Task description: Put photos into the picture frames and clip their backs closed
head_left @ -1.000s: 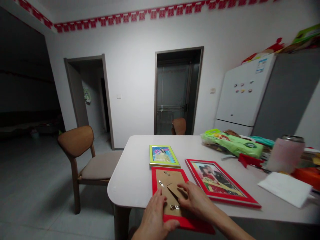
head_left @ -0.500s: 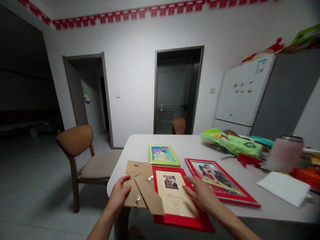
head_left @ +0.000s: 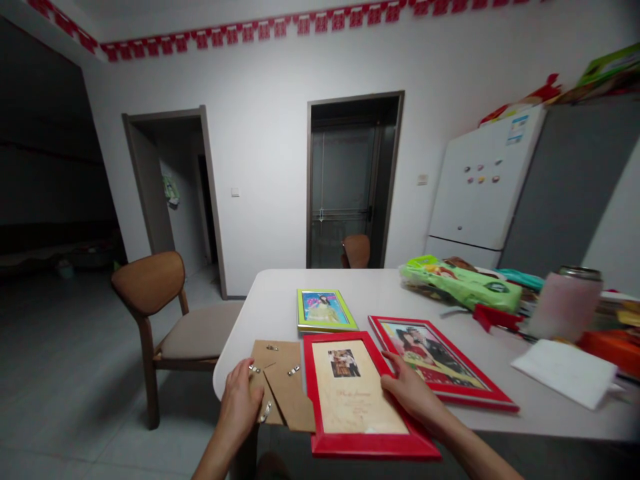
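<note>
A red picture frame [head_left: 313, 387] lies at the near table edge with a cream paper insert [head_left: 357, 400] showing inside it. To its left lies the brown cardboard backing [head_left: 280, 383], its stand flap and metal clips facing up. My left hand [head_left: 239, 403] grips the backing's left edge, fingers curled over it. My right hand [head_left: 413, 393] rests on the frame's right side, fingers curved against it.
A small green frame [head_left: 325, 311] and a larger red frame [head_left: 440, 363] lie further back on the white table [head_left: 260, 333]. At the right are a green packet [head_left: 463, 283], a pink bottle [head_left: 565, 303] and white paper [head_left: 567, 373]. A wooden chair [head_left: 165, 313] stands left.
The backing was lifted off the red frame and moved left by my left hand, uncovering the paper insert. It now lies flatter on the table beside the frame.
</note>
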### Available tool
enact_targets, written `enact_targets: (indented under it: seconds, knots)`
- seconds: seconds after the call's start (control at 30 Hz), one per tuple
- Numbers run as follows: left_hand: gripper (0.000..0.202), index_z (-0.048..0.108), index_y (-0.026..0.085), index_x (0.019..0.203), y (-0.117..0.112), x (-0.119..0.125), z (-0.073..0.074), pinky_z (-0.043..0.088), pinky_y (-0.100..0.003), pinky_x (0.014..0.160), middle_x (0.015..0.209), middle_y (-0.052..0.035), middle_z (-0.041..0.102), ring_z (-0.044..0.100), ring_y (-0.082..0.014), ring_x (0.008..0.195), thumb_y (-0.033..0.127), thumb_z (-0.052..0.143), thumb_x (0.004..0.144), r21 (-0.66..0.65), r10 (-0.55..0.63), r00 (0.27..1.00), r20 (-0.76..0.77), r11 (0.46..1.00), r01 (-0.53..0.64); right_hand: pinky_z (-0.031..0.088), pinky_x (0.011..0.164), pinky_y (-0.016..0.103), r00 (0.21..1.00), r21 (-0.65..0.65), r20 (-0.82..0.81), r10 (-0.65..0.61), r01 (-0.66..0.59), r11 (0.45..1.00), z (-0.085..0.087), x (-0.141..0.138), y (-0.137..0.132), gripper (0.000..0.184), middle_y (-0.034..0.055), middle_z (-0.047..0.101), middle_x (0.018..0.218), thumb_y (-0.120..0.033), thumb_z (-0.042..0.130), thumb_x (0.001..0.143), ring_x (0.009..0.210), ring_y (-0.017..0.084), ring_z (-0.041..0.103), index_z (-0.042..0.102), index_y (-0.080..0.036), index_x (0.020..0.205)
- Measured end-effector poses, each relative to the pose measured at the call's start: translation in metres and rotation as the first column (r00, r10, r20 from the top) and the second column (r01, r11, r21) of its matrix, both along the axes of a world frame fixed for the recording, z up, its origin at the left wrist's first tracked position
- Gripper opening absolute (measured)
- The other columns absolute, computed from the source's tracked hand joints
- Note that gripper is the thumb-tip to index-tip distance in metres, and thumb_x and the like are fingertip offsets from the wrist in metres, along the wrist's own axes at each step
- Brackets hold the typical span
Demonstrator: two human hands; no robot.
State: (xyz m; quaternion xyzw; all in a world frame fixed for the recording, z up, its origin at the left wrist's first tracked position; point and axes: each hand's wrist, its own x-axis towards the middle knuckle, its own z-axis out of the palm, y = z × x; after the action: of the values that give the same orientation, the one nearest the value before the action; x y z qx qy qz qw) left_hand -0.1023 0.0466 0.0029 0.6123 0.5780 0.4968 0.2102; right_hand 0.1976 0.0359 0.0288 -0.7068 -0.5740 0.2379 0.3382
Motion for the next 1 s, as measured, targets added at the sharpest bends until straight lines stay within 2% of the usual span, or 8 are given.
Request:
enact_targets:
  seconds: [0.07, 0.13, 0.27, 0.43, 0.6, 0.77, 0.9, 1.0]
  knots:
    - [0.037, 0.052, 0.021, 0.098, -0.007, 0.019, 0.002, 0.024, -0.037, 0.098, 0.111, -0.0047, 0.052, 0.038, -0.0235, 0.112, 0.015, 0.05, 0.061, 0.033, -0.024, 0.999, -0.025, 0.999, 0.025, 0.047, 0.055, 0.027, 0.922, -0.075, -0.387, 0.032, -0.066, 0.995, 0.009, -0.002, -0.007, 0.068, 0.0087, 0.066, 0.082, -0.02, 0.034, 0.066, 0.061, 0.017, 0.063, 0.015, -0.01, 0.13]
    - [0.04, 0.051, 0.02, 0.102, -0.018, 0.047, 0.007, 0.026, -0.036, 0.098, 0.116, -0.0062, 0.05, 0.038, -0.0232, 0.113, 0.017, 0.051, 0.063, 0.052, -0.09, 0.994, -0.054, 0.994, 0.092, 0.048, 0.055, 0.029, 0.788, -0.094, -0.615, 0.029, -0.109, 0.99, 0.02, -0.007, -0.015, 0.074, 0.0075, 0.066, 0.082, -0.021, 0.035, 0.066, 0.059, 0.018, 0.063, 0.003, -0.013, 0.132]
    - [0.06, 0.039, 0.015, 0.118, -0.042, 0.112, 0.031, 0.025, -0.039, 0.1, 0.13, -0.0098, 0.034, 0.029, -0.0249, 0.119, 0.025, 0.059, 0.061, 0.058, -0.405, 0.884, -0.234, 0.902, 0.429, 0.049, 0.06, 0.032, 0.694, -0.01, -0.714, 0.09, -0.139, 0.99, 0.042, -0.02, -0.025, 0.081, 0.0063, 0.066, 0.087, -0.023, 0.045, 0.065, 0.063, 0.018, 0.063, -0.001, -0.018, 0.132]
    - [0.039, 0.048, 0.019, 0.105, -0.051, 0.138, 0.068, 0.04, -0.033, 0.086, 0.103, -0.0061, 0.056, 0.049, -0.0195, 0.096, 0.009, 0.044, 0.067, 0.222, -0.399, 0.815, -0.421, 0.825, 0.519, 0.048, 0.058, 0.027, 0.7, 0.095, -0.692, 0.176, -0.154, 0.984, 0.047, -0.018, -0.02, 0.079, -0.0001, 0.063, 0.066, -0.029, 0.053, 0.065, 0.058, 0.014, 0.06, 0.011, -0.019, 0.132]
    - [0.034, 0.047, 0.017, 0.103, -0.033, 0.101, 0.078, 0.041, -0.034, 0.082, 0.095, -0.0078, 0.055, 0.051, -0.0189, 0.09, 0.007, 0.035, 0.072, 0.343, -0.174, 0.94, -0.294, 0.899, 0.273, 0.044, 0.05, 0.024, 0.896, 0.039, -0.435, 0.09, -0.081, 0.996, 0.029, 0.0, -0.009, 0.071, -0.0039, 0.056, 0.048, -0.025, 0.05, 0.066, 0.052, 0.015, 0.059, 0.022, -0.01, 0.128]
    - [0.023, 0.052, 0.018, 0.092, -0.018, 0.055, 0.054, 0.042, -0.033, 0.08, 0.09, -0.0047, 0.058, 0.055, -0.0194, 0.086, 0.017, 0.045, 0.07, 0.277, -0.01, 0.998, 0.057, 0.961, -0.006, 0.044, 0.061, 0.027, 0.997, 0.027, 0.067, 0.033, -0.034, 0.999, 0.003, 0.013, -0.001, 0.056, 0.007, 0.066, 0.068, -0.02, 0.041, 0.066, 0.062, 0.018, 0.062, 0.038, -0.004, 0.12]
    - [0.023, 0.052, 0.017, 0.088, -0.01, 0.034, 0.03, 0.047, -0.027, 0.067, 0.079, -0.0013, 0.061, 0.059, -0.0173, 0.074, 0.022, 0.052, 0.066, 0.109, -0.023, 0.894, 0.448, 0.994, -0.029, 0.039, 0.082, 0.029, 0.937, 0.045, 0.347, 0.038, -0.057, 0.997, -0.009, 0.014, 0.001, 0.05, 0.0164, 0.057, 0.107, -0.019, 0.04, 0.067, 0.095, 0.023, 0.055, 0.047, -0.003, 0.114]
    - [0.028, 0.048, 0.017, 0.094, -0.002, 0.027, 0.017, 0.048, -0.025, 0.06, 0.075, 0.0001, 0.061, 0.06, -0.0145, 0.065, 0.019, 0.054, 0.066, 0.002, -0.013, 0.723, 0.691, 1.0, 0.016, 0.038, 0.085, 0.031, 0.887, 0.036, 0.457, 0.069, -0.096, 0.995, -0.013, 0.011, 0.001, 0.045, 0.0176, 0.058, 0.106, -0.018, 0.039, 0.07, 0.098, 0.024, 0.053, 0.05, -0.002, 0.111]
